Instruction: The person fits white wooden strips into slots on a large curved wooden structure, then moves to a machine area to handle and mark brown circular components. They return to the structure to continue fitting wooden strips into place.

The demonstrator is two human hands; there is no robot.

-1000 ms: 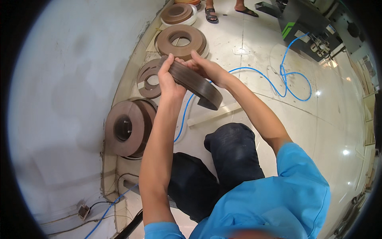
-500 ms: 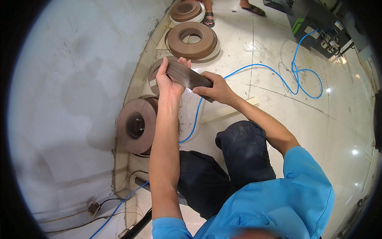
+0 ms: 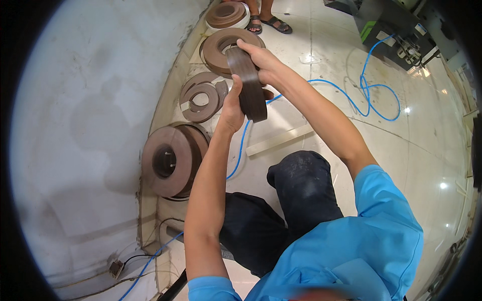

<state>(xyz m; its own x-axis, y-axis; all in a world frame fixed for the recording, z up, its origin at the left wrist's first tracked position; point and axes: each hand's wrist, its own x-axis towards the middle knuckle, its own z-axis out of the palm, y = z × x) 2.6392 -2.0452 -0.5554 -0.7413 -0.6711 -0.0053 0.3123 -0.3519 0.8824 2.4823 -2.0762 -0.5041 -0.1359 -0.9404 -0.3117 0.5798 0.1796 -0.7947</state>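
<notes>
Between my two hands, above the floor, is a roll of dark brown wood-grain edge banding (image 3: 247, 85), its broad banded side facing up. My left hand (image 3: 233, 109) grips its lower left side, with the thumb pointing up along it. At the upper right, my right hand (image 3: 262, 61) holds the roll with its thumb over the far end. Some of its fingers are hidden behind the roll. Just left of my left hand, smaller brown coils of banding (image 3: 207, 100) lie on the floor.
Along the wall are a large brown roll (image 3: 168, 163) at near left, another (image 3: 221, 52) beyond my hands and a far roll (image 3: 226, 15). A blue hose (image 3: 362, 90) loops toward a dark machine (image 3: 394, 35). A pale strip (image 3: 278, 140) lies ahead. A person's sandalled feet (image 3: 271, 22) stand at the back.
The roll has turned from slanting sideways to nearly upright. My right hand has moved up to its far end, and my left hand down to its side. The other person's feet are now together.
</notes>
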